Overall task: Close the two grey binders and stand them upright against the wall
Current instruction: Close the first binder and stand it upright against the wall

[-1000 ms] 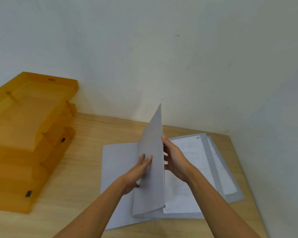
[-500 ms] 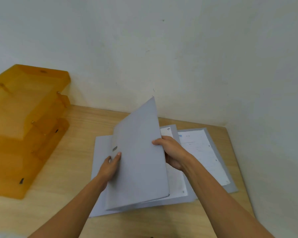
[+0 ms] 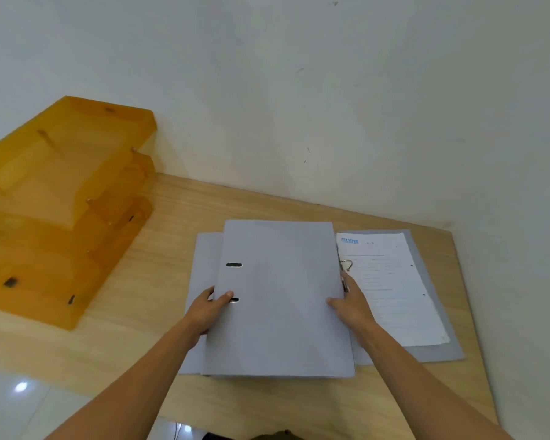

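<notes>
A grey binder (image 3: 283,296) lies closed and flat in the middle of the wooden table (image 3: 159,236), on top of a second grey binder (image 3: 426,350) that lies open underneath. My left hand (image 3: 210,308) grips the closed binder's left edge, thumb on the cover near two black slots. My right hand (image 3: 350,308) holds its right edge. The open binder shows white printed pages (image 3: 391,287) and a metal ring (image 3: 346,265) on the right; its left cover (image 3: 200,281) sticks out on the left.
A stack of orange translucent letter trays (image 3: 61,201) stands at the left against the white wall (image 3: 299,106). A second wall closes the table's right side. The table's front edge runs close below the binders.
The top binder's cover has swung down from upright to flat, so this binder now lies closed. Both hands followed it down to its side edges.
</notes>
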Demonstrator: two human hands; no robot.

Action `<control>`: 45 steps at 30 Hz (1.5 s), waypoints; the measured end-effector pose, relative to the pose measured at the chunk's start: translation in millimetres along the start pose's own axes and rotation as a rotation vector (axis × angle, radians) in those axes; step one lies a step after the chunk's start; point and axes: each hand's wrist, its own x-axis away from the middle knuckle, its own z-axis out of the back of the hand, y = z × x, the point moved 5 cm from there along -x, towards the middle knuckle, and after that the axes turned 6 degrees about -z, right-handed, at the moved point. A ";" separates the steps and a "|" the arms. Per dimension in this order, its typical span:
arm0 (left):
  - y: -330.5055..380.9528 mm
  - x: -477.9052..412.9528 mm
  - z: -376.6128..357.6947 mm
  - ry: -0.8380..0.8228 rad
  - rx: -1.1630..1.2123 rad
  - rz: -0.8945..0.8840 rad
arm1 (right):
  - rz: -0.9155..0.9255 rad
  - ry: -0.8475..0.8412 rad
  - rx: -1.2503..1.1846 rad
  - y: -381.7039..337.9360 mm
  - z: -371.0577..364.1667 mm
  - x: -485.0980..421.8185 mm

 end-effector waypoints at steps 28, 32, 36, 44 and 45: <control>27.9 -20.2 23.9 -0.341 0.280 0.018 | -0.074 0.113 -0.079 26.3 -33.5 9.1; 38.0 -24.7 51.2 -0.387 0.323 0.021 | -0.146 0.136 -0.114 18.4 -44.1 9.9; 49.9 -30.8 71.5 -0.411 0.365 -0.002 | -0.174 -0.002 -0.208 -1.5 -61.8 11.7; 77.9 -39.2 93.8 -0.519 0.570 -0.058 | 0.091 0.143 -0.154 -61.4 -56.0 22.7; 82.7 -39.3 93.0 -0.532 0.584 -0.060 | 0.096 0.157 -0.137 -63.9 -52.5 22.2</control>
